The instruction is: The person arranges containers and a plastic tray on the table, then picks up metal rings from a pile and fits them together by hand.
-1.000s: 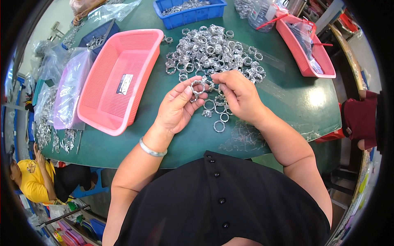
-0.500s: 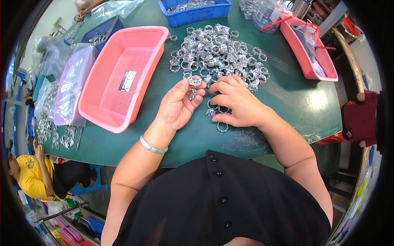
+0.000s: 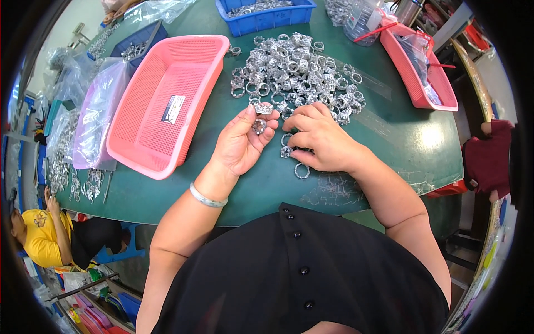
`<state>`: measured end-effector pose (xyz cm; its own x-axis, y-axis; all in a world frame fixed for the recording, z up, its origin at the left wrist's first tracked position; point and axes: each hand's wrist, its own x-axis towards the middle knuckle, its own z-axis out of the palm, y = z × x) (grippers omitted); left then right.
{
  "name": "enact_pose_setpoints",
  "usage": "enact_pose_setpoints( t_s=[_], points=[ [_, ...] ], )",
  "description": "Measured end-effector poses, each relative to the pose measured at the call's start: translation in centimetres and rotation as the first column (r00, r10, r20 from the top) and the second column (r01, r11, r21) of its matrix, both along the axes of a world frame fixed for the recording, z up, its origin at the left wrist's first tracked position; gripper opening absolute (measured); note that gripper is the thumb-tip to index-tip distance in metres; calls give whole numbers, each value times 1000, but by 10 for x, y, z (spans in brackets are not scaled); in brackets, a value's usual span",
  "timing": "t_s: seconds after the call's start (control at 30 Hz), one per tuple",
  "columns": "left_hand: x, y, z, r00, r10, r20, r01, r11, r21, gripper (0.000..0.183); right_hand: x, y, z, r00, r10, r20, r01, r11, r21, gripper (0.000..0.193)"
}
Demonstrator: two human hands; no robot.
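Note:
My left hand [image 3: 242,143] is closed on silver metal rings, one ring [image 3: 263,109] between thumb and fingertips and another ring [image 3: 259,127] lower against the fingers. Beside it, my right hand [image 3: 322,139] curls down over the table, thumb and fingers closing round a silver ring [image 3: 286,151]; part of that grip is hidden under the fingers. A separate ring [image 3: 301,171] lies just below the right thumb. Beyond both hands spreads a large heap of silver rings [image 3: 300,64], its near edge reaching the right fingertips.
An empty-looking pink basket [image 3: 119,142] with a label inside stands at left. Blue bins [image 3: 267,23] with metal parts sit farther back. Another pink basket [image 3: 409,83] and a clear plastic jug [image 3: 361,25] stand at right. A person in yellow [image 3: 44,239] sits at the lower left.
My right thumb has drawn up toward the fingers, and the small rings beneath have shifted slightly. The left hand keeps its hold, nearly still.

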<state>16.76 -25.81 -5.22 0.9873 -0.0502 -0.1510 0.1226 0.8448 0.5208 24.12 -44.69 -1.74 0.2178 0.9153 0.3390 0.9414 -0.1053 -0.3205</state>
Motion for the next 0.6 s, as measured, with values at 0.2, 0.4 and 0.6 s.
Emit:
enact_pose_setpoints(
  t_s=[0.2, 0.4, 0.6],
  points=[
    [1, 0, 0, 1000, 16, 4, -16, 1000, 24, 26, 2, 0, -2, 999, -13, -42, 16, 998, 63, 12],
    [2, 1, 0, 1000, 27, 9, -27, 998, 58, 26, 5, 0, -6, 992, -18, -124, 38, 986, 159, 12],
    [1, 2, 0, 999, 50, -6, -49, 997, 54, 22, 7, 0, -8, 980, -32, -196, 74, 975, 209, 15]
  ],
)
